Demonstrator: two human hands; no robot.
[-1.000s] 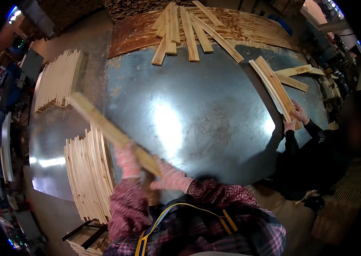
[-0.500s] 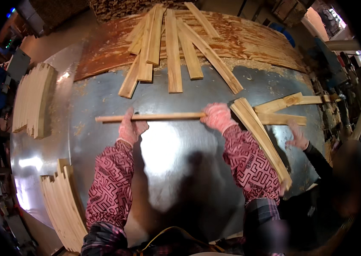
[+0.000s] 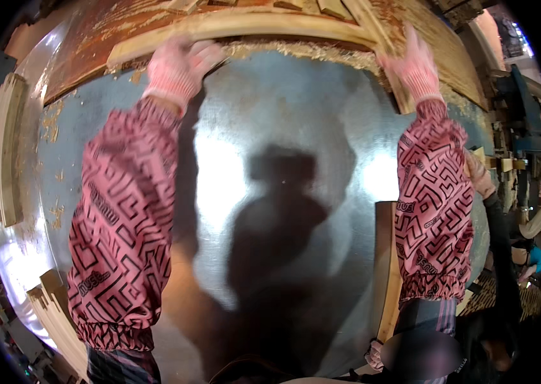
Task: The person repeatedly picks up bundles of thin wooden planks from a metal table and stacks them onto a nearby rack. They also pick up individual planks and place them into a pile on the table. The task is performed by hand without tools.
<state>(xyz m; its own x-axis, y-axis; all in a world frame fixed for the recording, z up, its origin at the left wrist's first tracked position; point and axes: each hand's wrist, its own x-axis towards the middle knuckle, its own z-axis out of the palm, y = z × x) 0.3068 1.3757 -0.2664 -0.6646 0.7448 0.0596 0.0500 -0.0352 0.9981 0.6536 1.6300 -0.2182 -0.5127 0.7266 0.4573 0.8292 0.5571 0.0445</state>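
Observation:
A long pale wooden board (image 3: 251,24) lies crosswise at the far side, on the plywood sheet (image 3: 91,64). By its left part is my left hand (image 3: 177,67) in a pink knit glove, fingers stretched out and slightly blurred, at the board's near edge. My right hand (image 3: 416,69), gloved alike, is open with its fingers spread, just past the board's right end. Next to that hand, a slanting board (image 3: 398,93) reaches down over the plywood's near edge. Pink patterned sleeves cover both my forearms.
Stacks of boards stand at the left (image 3: 1,147) and lower left (image 3: 59,320). Another board (image 3: 387,281) lies beside my right sleeve. A co-worker's hand (image 3: 480,176) is at the right. Wood shavings (image 3: 302,50) line the plywood's edge on the metal table (image 3: 117,115).
Both my hands have moved forward from mid-table, and the board they held now lies across the plywood. My right hand has opened off its end. The view has shifted too.

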